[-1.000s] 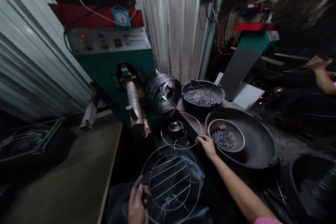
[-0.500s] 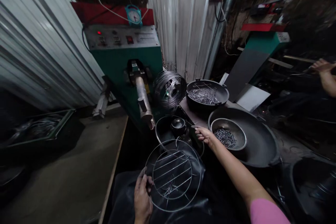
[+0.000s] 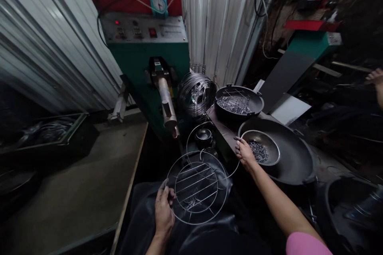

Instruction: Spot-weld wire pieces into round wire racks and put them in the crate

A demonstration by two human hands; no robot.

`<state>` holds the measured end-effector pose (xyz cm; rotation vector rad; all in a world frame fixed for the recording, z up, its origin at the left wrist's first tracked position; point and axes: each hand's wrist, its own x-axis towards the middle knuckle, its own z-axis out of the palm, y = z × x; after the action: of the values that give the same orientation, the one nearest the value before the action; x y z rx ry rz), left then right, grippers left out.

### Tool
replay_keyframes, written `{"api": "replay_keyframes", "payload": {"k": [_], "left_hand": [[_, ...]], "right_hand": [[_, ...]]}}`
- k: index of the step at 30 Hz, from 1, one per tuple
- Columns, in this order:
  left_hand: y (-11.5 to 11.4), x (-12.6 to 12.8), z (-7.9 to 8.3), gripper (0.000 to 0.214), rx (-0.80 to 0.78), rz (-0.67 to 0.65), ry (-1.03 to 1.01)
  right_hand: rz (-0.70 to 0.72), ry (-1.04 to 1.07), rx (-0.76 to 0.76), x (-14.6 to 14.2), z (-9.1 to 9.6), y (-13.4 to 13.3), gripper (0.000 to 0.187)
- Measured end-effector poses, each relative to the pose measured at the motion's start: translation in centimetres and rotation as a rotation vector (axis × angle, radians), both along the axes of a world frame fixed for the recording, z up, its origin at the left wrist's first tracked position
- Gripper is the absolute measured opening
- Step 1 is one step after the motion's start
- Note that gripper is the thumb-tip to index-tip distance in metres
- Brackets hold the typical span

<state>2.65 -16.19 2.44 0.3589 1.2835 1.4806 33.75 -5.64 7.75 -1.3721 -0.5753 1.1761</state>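
A round wire rack with parallel cross bars lies on dark cloth over my lap. My left hand is closed on its left rim. My right hand is closed on the right side of a thin loose wire ring that hangs above the rack. That hand sits beside a small metal bowl of short wire pieces, set inside a wide black pan.
A green welding machine with a protruding metal arm stands ahead. A coil of wire and a second black pan holding wire pieces lie beyond. Another person's hand shows at far right. A brown board lies left.
My right hand has lifted the loose wire ring and swung it toward the rack. The view has shifted left and down. My left hand keeps its hold on the rack.
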Motion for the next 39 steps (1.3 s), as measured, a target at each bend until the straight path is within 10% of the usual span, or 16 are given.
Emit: {"api": "replay_keyframes", "payload": {"k": [7,17,24,39], "left_hand": [[-0.1,0.2,-0.1,0.046,0.006,0.014,0.010],[-0.4,0.7,0.3,0.045,0.010,0.016,-0.016],[1.6,0.5,2.9,0.037,0.031,-0.180,-0.296],[1.7,0.9,1.7,0.032,0.027,-0.162,-0.379]], "right_hand": [[-0.029,0.059,-0.015,2.0,-1.7,-2.3,0.028],[0.474,-0.034,-0.094,-2.8,-0.2,-3.9,0.037],[0.576,-0.017,-0.138,-4.0,0.7,-3.6,0.033],[0.722,-0.999,0.081,-7.3,-0.7,6.1,0.023]]}}
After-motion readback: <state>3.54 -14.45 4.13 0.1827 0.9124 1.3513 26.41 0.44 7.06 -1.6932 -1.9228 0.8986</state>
